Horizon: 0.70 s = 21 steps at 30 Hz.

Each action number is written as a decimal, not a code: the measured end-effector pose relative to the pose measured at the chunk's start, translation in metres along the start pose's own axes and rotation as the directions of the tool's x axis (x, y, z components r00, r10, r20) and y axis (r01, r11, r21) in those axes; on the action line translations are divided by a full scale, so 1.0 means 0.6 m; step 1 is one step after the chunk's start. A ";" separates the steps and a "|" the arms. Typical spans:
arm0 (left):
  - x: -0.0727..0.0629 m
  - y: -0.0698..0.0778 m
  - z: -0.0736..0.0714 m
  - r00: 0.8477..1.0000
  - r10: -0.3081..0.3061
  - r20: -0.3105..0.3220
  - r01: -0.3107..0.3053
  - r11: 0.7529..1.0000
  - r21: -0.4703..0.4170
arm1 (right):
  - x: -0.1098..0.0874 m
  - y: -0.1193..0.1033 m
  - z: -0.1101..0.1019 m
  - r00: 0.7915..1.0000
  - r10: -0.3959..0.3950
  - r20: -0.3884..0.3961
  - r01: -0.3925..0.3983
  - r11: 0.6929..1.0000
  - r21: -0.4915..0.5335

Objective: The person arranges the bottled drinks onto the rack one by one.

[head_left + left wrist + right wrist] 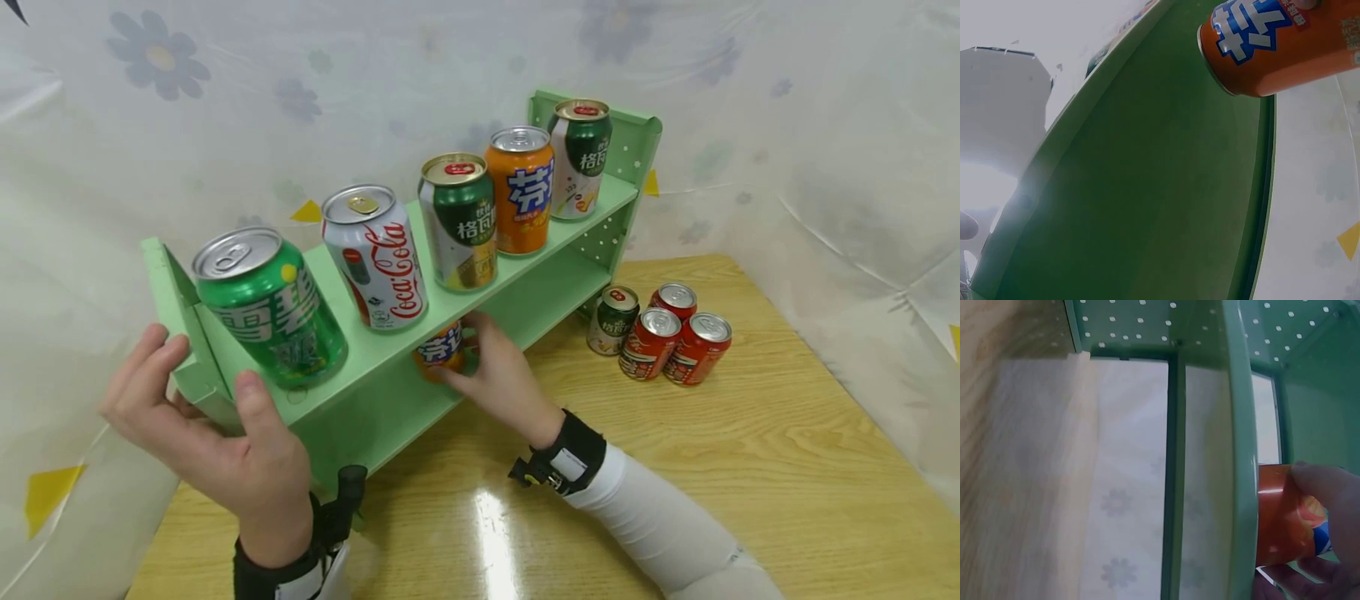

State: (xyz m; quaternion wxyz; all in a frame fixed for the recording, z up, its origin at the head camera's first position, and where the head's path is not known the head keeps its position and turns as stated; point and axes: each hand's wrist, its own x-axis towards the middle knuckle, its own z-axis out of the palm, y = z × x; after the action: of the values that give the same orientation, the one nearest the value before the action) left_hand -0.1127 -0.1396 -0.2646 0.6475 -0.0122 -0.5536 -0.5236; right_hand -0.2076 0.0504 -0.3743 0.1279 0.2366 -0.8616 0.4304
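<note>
My right hand (504,375) reaches under the upper board of a green two-tier shelf (315,279). It grips an orange soda can (442,352) on the lower tier, partly hidden by that board. The right wrist view shows thumb and fingers around the orange can (1279,519); the left wrist view has it at the upper right. My left hand (225,450) holds the shelf's left end, thumb at the front and fingers outside the panel. Close by on the upper tier is a green soda can (281,317), followed by a white Coca-Cola can (378,267).
Farther right on the upper tier stand a green-and-white can (461,233), an orange can (521,196) and another green-and-white can (581,162). On the wooden table (780,467), beside the shelf's right end, several red cans (697,348) cluster with a green-and-white can (611,323).
</note>
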 end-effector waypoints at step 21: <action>0.000 -0.001 0.000 1.000 -0.001 0.000 0.001 1.000 -0.010 | -0.018 -0.050 0.055 0.993 -0.111 0.044 0.111 0.994 0.008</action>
State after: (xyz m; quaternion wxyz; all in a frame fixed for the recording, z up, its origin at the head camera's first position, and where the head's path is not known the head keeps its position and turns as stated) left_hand -0.1130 -0.1397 -0.2648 0.6469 -0.0152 -0.5510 -0.5269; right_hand -0.1834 0.0118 -0.3783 0.1318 0.2940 -0.8486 0.4195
